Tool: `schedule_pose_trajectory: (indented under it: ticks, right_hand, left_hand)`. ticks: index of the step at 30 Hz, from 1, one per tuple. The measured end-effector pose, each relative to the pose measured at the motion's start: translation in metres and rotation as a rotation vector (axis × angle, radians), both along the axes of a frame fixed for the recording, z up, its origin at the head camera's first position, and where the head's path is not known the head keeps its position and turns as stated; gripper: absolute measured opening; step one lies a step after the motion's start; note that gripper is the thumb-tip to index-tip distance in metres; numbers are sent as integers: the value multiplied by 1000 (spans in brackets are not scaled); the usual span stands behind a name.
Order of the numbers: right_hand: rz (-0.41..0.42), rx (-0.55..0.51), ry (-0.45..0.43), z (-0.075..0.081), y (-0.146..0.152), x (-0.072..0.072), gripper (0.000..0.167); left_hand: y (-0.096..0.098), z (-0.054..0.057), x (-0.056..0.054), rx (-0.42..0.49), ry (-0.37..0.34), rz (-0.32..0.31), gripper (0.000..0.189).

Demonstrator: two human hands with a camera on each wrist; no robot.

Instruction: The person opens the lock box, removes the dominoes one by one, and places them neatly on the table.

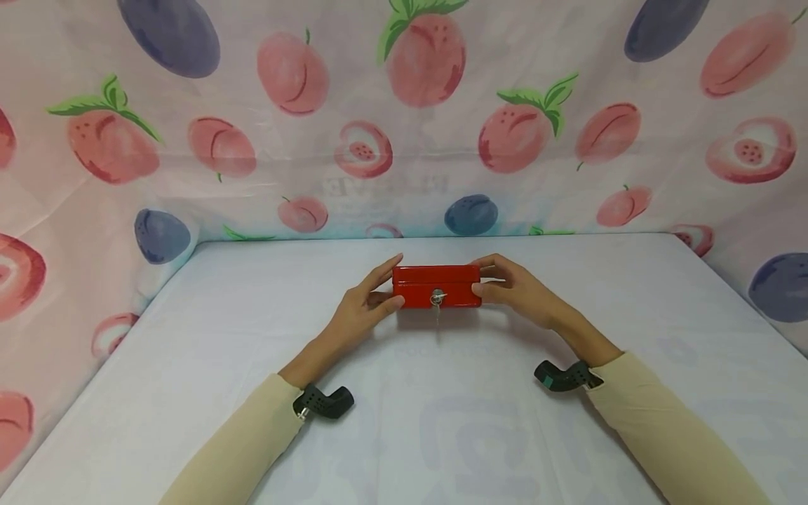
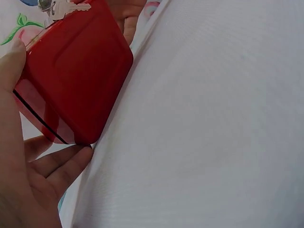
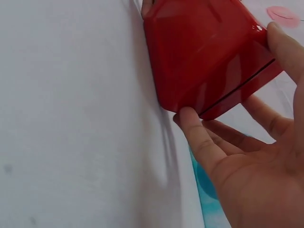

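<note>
A red metal cash box (image 1: 435, 286) is held between my two hands over the far middle of the table. Its front faces me, with a round silver lock (image 1: 438, 295) and a key (image 2: 71, 8) in it; a second key dangles below. My left hand (image 1: 361, 308) grips the left end, thumb at the front corner and fingers toward the back. At the other end my right hand (image 1: 520, 291) holds it, its thumb (image 3: 285, 50) on the front corner and a fingertip at the rear corner. The lid line is closed all along the front.
A white cloth covers the table (image 1: 404, 421), its far edge just behind the box. Behind it hangs a fruit-print curtain (image 1: 442, 140), which also runs down both sides. Dark wrist-worn devices (image 1: 323, 402) sit at both sleeve cuffs.
</note>
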State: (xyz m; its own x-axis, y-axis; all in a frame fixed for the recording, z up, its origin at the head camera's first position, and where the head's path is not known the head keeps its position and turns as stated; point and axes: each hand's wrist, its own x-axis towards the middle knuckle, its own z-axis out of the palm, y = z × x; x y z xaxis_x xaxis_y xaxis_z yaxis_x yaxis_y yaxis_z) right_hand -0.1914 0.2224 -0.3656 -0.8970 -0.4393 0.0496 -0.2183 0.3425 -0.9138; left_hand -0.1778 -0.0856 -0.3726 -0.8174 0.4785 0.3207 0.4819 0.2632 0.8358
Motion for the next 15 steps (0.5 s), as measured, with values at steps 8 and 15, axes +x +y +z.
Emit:
schedule_pose_trajectory:
  ticks: [8,15]
  right_hand:
    - [-35,-74,40,-6,-6,2,40]
    - [-76,-95,47,-9,-8,5,48]
  left_hand:
    - [-1,-2,-1,-15,0,35,63]
    - [-4,-21,-14,2,32,36,66]
